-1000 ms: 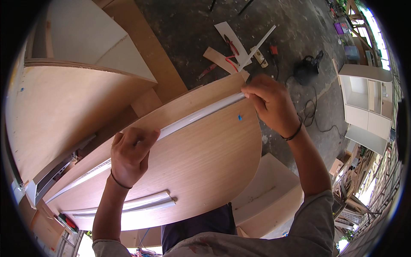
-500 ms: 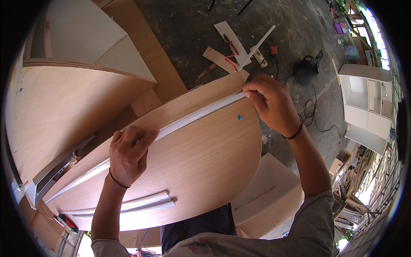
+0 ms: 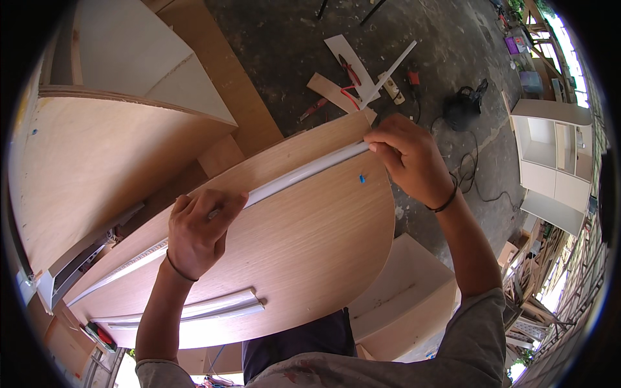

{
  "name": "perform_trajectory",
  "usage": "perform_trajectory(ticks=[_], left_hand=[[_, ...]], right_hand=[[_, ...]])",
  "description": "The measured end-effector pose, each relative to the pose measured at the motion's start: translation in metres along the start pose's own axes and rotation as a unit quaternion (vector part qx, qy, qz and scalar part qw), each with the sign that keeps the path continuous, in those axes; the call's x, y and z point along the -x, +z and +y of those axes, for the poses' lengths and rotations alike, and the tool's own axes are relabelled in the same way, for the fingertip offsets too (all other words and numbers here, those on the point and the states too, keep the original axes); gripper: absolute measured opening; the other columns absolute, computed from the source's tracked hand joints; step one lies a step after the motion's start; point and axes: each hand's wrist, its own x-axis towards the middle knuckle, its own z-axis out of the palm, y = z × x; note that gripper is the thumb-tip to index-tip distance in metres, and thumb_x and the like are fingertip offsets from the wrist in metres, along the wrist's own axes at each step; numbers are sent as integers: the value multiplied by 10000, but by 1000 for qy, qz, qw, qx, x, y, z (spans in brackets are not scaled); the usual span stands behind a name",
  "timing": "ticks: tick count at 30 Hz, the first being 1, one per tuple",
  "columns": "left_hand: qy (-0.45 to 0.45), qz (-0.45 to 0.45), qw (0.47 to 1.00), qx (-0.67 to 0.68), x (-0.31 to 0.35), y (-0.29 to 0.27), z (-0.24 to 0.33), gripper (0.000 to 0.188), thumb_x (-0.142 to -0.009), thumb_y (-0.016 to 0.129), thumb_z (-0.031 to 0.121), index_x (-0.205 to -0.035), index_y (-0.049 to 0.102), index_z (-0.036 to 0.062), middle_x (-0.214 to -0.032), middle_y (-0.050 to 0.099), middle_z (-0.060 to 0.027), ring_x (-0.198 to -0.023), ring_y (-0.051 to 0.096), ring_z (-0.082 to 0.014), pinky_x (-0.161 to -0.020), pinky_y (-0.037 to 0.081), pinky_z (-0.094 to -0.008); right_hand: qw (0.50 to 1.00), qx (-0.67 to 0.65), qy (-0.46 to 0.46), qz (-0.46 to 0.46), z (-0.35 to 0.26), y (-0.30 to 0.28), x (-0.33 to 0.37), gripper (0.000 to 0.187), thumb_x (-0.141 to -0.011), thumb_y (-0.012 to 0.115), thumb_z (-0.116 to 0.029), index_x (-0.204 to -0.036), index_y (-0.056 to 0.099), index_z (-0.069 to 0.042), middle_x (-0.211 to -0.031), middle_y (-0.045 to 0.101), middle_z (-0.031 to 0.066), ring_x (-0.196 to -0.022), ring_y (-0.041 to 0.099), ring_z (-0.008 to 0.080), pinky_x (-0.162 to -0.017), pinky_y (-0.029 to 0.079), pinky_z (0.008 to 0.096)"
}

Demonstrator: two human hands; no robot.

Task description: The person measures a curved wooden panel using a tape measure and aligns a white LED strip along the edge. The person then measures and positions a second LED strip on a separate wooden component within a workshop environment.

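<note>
A long, slim white channel strip [image 3: 307, 169] runs slantwise across a rounded, light wood-grain board [image 3: 310, 246] in front of me. My right hand [image 3: 409, 158] pinches its far right end between thumb and fingers. Farther left along the same strip, my left hand [image 3: 197, 229] is closed over it, thumb and forefinger pressed together on it. Left of that hand, the strip shows a dotted inner face and continues to the board's left end. Shorter metallic channel pieces [image 3: 223, 307] lie on the board nearer to me. A small blue bit [image 3: 362, 179] sits by the right end.
Pliers [image 3: 350, 70], pale offcuts [image 3: 330, 92], a power strip [image 3: 391, 89] and a black bag [image 3: 464, 102] with a cable lie on the concrete floor beyond. A wooden cabinet [image 3: 129, 149] stands at left, a white cabinet [image 3: 550, 145] at far right. A green-red tool [image 3: 100, 336] rests at lower left.
My left hand has shifted slightly right along the strip, and a dotted stretch now shows behind it. My right hand stays at the strip's end, moved barely left.
</note>
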Motion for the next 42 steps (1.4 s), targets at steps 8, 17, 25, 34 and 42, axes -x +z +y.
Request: perform_trajectory(ticks=[8, 17, 25, 34, 42], left_hand=[[7, -13, 1000, 4, -1, 0, -4, 503, -718, 692, -38, -1183, 701, 155, -905, 608, -9, -745, 609, -165, -651, 380, -353], [1, -8, 1000, 4, -5, 1, 1, 498, -724, 706, -19, -1188, 698, 161, -890, 618, -5, -726, 600, -165, -655, 382, -355], [6, -19, 1000, 21, -12, 3, 8, 458, -768, 676, -37, -1191, 696, 139, -808, 589, -28, -730, 591, -193, -704, 395, -358], [8, -31, 999, 14, -14, 3, 8, 466, -763, 675, -39, -1195, 693, 133, -785, 570, -33, -713, 568, -195, -710, 389, -363], [8, 12, 1000, 6, -15, 12, 13, 400, -765, 715, 7, -1154, 708, 104, -911, 576, -63, -810, 567, -234, -735, 420, -392]], right_hand=[[1000, -30, 9, -2, 4, 1, 1, 105, -886, 668, 57, -972, 694, 4, -892, 643, 91, -746, 645, 195, -624, 499, 313], [999, -35, 21, -9, 5, -1, 0, 92, -896, 651, 57, -967, 682, 7, -885, 643, 93, -741, 649, 190, -630, 504, 317], [998, -54, 34, -18, 3, -4, -2, 87, -897, 628, 56, -955, 674, 9, -874, 637, 96, -741, 638, 202, -660, 493, 317], [996, -55, 54, -39, 2, -4, -3, 75, -893, 622, 47, -933, 662, -2, -870, 641, 99, -758, 647, 221, -676, 502, 342], [1000, 14, -2, -10, 3, 2, 0, 73, -876, 639, 30, -919, 642, -29, -857, 636, 100, -797, 646, 293, -699, 519, 399]])
